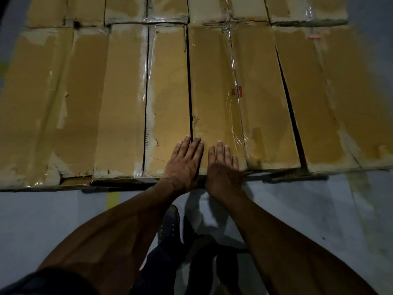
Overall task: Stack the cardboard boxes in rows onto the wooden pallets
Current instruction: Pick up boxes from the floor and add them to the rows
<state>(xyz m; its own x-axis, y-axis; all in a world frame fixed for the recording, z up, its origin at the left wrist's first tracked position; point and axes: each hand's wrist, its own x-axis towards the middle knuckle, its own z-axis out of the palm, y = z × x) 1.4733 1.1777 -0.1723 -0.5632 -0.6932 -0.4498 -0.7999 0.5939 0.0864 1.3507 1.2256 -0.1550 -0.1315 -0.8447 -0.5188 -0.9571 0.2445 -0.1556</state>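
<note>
Several long brown cardboard boxes lie side by side in a row, taped with clear tape, with a second row [165, 7] behind them. My left hand [182, 165] lies flat with straight fingers across the gap between the middle box [168, 92] and the box to its right [212, 92]. My right hand [223, 165] presses flat on the near end of that right box. A dark pallet edge [297, 176] shows under the boxes' near ends.
Grey concrete floor [63, 220] lies in front of the stack, with a yellow mark [112, 199]. My dark shoe [170, 224] and legs stand just below the hands. A wider dark gap [291, 116] separates the boxes at the right.
</note>
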